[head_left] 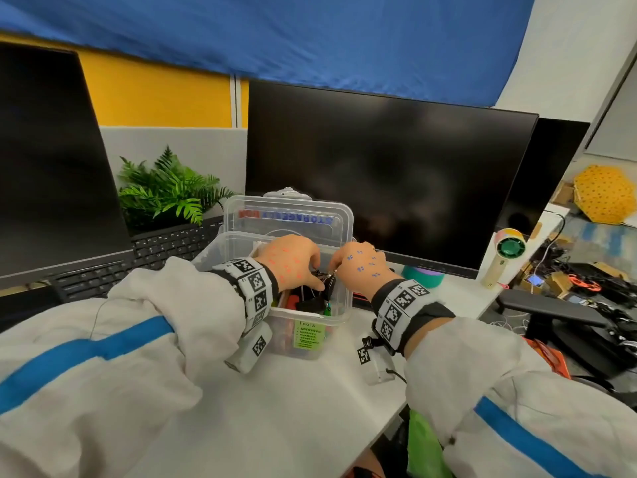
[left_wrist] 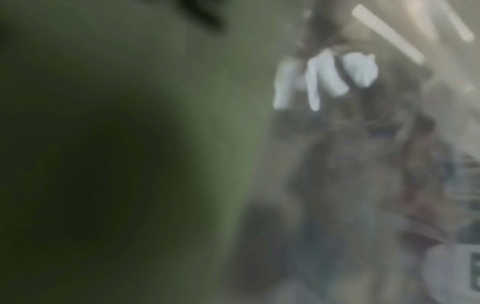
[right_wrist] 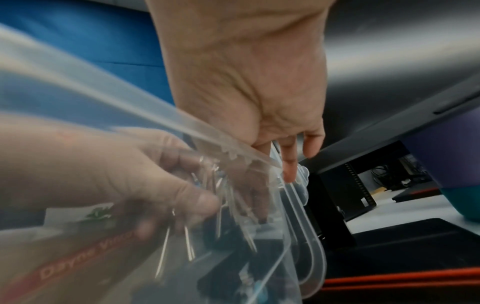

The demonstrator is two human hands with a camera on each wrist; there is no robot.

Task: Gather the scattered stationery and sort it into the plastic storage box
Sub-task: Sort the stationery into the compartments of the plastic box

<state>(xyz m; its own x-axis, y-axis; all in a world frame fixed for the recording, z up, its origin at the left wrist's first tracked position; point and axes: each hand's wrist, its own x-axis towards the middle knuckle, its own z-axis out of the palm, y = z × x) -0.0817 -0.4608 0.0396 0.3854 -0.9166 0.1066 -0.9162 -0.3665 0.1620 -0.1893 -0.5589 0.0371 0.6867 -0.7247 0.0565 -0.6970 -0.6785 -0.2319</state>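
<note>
The clear plastic storage box (head_left: 339, 305) stands open on the white desk, its lid (head_left: 289, 215) tilted up behind it. Both hands are inside it, at the right end. My left hand (head_left: 315, 276) curls thumb and fingers round a bunch of black binder clips (head_left: 324, 282) with silver wire handles. My right hand (head_left: 336, 270) pinches the wire handles from the other side. In the right wrist view, the left hand (right_wrist: 130, 174) and the dangling wire handles (right_wrist: 189, 246) show through the box wall (right_wrist: 298, 257). More stationery lies underneath. The left wrist view is too blurred to read.
A dark monitor (head_left: 389, 181) stands right behind the box, with a laptop (head_left: 51, 160) and keyboard (head_left: 165, 250) at the left and a fern (head_left: 169, 188) between them. A teal and purple cup (head_left: 424, 276) and a hand fan (head_left: 505, 260) stand at the right. The desk edge (head_left: 396, 408) runs near my right arm.
</note>
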